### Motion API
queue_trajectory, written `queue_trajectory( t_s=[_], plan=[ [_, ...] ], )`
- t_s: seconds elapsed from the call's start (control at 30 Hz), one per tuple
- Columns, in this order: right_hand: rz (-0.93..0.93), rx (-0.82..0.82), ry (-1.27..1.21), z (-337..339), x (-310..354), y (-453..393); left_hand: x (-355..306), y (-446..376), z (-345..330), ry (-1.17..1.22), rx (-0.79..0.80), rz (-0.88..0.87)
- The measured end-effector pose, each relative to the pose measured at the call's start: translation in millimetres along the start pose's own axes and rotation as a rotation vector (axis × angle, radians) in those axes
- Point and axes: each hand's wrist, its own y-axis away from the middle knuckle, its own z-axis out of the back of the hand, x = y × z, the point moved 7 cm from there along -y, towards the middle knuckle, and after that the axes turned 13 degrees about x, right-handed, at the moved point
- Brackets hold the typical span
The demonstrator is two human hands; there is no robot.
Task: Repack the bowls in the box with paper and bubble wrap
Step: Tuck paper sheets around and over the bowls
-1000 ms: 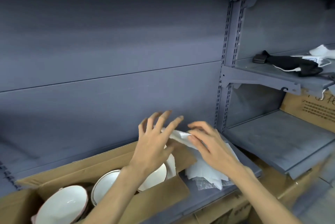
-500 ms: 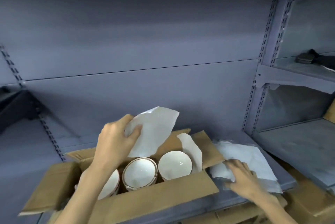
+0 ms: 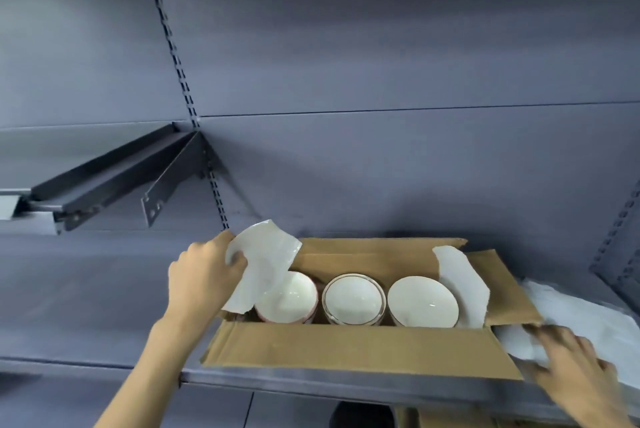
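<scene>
An open cardboard box [image 3: 360, 348] sits on a grey metal shelf, with three white bowls in a row inside: left bowl [image 3: 289, 299], middle bowl [image 3: 353, 299], right bowl [image 3: 420, 303]. My left hand [image 3: 202, 275] holds a white sheet of paper [image 3: 263, 261] over the box's left end, partly covering the left bowl. Another paper sheet [image 3: 462, 285] stands tucked beside the right bowl. My right hand [image 3: 568, 361] rests flat, fingers spread, on a pile of white paper and wrap [image 3: 588, 323] to the right of the box.
The grey shelf edge [image 3: 311, 381] runs along the front of the box. A slotted upright [image 3: 187, 98] and an empty shelf bracket [image 3: 114, 178] are on the back wall at left. More cardboard [image 3: 450, 420] shows below the shelf.
My left hand has carried the paper sheet leftward to the box's left end, over the left bowl. My right hand stays on the paper pile. The view has swung left.
</scene>
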Motion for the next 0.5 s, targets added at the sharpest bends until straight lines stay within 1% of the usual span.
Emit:
queue_trajectory(
  t_s=[0.07, 0.13, 0.27, 0.4, 0.5],
  plan=[
    [-0.018, -0.006, -0.007, -2, -3, -3, 9, 2, -2, -0.048, 0.013, 0.046],
    [-0.031, -0.062, -0.022, -1, -2, 1, 18, 3, -4, -0.078, 0.019, 0.102],
    [-0.03, -0.301, -0.117, 34, 6, 21, 25, -1, -10, -0.094, 0.027, 0.183],
    [0.026, -0.573, -0.421, 103, 23, 60, 18, -8, -19, -0.105, 0.047, 0.174],
    [0.13, -0.77, -0.591, 158, 53, 93, 14, -10, -27, -0.106, 0.08, 0.148]
  ],
)
